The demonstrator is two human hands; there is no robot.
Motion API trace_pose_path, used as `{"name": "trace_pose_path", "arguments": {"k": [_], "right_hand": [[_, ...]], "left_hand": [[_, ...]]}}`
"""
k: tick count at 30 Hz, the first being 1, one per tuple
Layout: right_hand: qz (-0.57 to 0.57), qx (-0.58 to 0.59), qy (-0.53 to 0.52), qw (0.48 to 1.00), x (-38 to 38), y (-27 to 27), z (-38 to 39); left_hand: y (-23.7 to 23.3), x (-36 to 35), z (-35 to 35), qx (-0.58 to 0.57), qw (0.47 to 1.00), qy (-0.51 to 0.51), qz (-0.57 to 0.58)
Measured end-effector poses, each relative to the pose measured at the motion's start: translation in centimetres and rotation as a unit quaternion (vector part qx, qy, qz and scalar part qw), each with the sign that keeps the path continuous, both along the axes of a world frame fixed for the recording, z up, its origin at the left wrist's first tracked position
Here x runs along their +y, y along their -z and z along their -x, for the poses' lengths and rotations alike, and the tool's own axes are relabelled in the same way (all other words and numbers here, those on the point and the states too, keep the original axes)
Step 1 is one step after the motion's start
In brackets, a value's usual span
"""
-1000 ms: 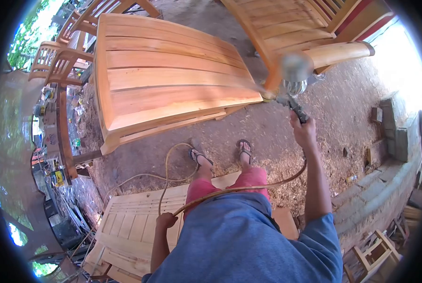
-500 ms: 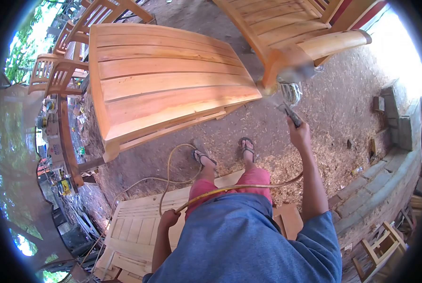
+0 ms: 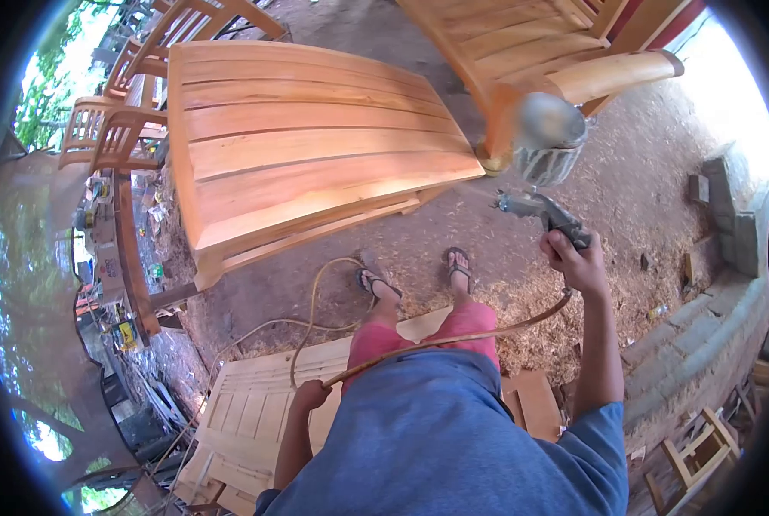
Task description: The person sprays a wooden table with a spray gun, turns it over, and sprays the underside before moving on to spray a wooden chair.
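Observation:
A spray gun with a metal cup on top is gripped in my right hand, its nozzle facing left. A brown hose runs from the gun's handle across my waist to my left hand, whose fingers are wrapped round it. Just left of the nozzle stands a slatted wooden table with a glossy orange-brown surface. The near right corner of its top is closest to the gun. Behind the cup is a wooden bench with a curved armrest.
Wooden chairs stand at the upper left. Pale slatted panels lie behind my legs. The hose loops over the ground near my left foot. Wood shavings cover the ground at right, beside a low block wall. A small wooden frame is at the lower right.
My right hand has moved right and slightly down with the spray gun, which now shows more side-on with its cup in clearer view. My left hand has barely moved.

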State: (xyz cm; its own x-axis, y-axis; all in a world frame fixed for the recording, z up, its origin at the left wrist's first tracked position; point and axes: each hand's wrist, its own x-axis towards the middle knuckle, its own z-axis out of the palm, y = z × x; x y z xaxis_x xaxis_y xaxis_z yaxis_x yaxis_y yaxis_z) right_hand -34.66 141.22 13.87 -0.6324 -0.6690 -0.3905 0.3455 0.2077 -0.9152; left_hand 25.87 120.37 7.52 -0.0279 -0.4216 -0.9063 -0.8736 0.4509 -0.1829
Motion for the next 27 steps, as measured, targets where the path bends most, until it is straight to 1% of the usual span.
{"name": "trace_pose_path", "arguments": {"k": [4,5,8,11,14,17,20,21,24,25,27], "right_hand": [[0.122,-0.008,-0.049,0.991,-0.7,-2.3,0.5],[0.133,-0.027,-0.034,0.99,-1.2,-3.2,0.4],[0.184,-0.045,-0.044,0.981,-2.5,-5.1,0.5],[0.217,-0.051,-0.08,0.971,-3.6,-6.1,0.9],[0.274,-0.051,-0.124,0.953,-4.9,-7.7,1.0],[0.264,-0.046,-0.155,0.951,-5.8,-10.1,0.5],[0.264,-0.044,-0.188,0.945,-5.0,-10.6,0.0],[0.281,-0.057,-0.191,0.939,-4.6,-10.6,0.0],[0.125,-0.027,-0.176,0.976,-2.7,-9.6,0.1],[0.107,-0.043,-0.175,0.978,-2.1,-8.5,0.2],[0.014,-0.024,-0.137,0.99,-0.9,-6.8,0.0]], "left_hand": [[0.7,0.2,-2.6,0.001,1.0,0.0,-0.001],[0.8,0.3,-3.1,0.0,1.0,0.0,-0.002],[0.5,0.7,-3.9,-0.017,0.999,-0.015,-0.027],[0.7,1.6,-4.8,-0.015,0.998,-0.058,-0.032],[0.7,2.4,-5.3,-0.006,0.999,-0.043,-0.029],[0.7,2.6,-5.6,-0.019,0.999,-0.035,-0.033],[0.8,2.4,-5.6,-0.017,0.999,-0.018,-0.033],[0.8,2.3,-5.3,-0.021,0.999,-0.012,-0.034],[0.9,1.5,-4.3,-0.024,0.999,-0.006,-0.037],[0.8,1.2,-3.9,-0.02,0.999,-0.012,-0.037],[1.0,0.7,-2.8,-0.017,0.999,-0.012,-0.037]]}}
